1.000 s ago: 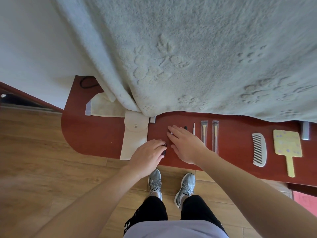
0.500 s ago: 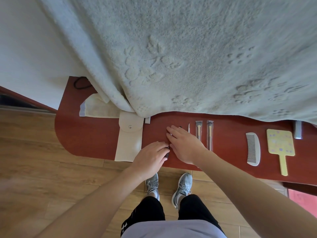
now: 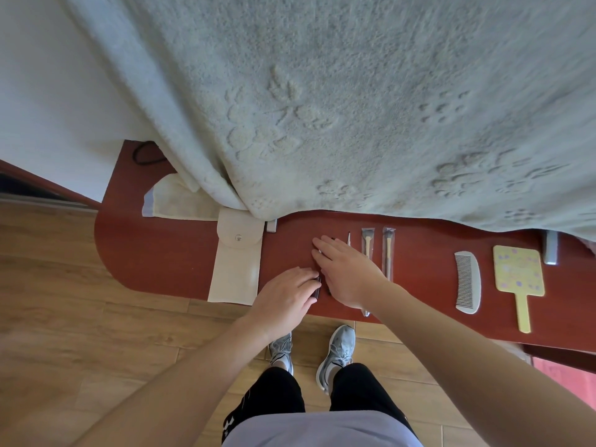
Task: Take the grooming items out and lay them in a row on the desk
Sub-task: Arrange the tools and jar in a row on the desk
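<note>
The left hand [image 3: 283, 298] is pinching a slim dark tool [image 3: 317, 287] with curled fingers [image 3: 306, 279] at the near edge of the counter [image 3: 154, 253]. The right hand [image 3: 348, 275] is lying flat just right of it, fingers straight, beside the brushes [image 3: 388, 253].

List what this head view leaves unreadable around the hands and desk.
Dark slim item, head view: mostly covered by the left hand and right hand; type unclear.
Rear of the red-brown wooden desk, head view: hidden under the pale fleece blanket.
Small grey block at right, same view: top end under the blanket.
</note>
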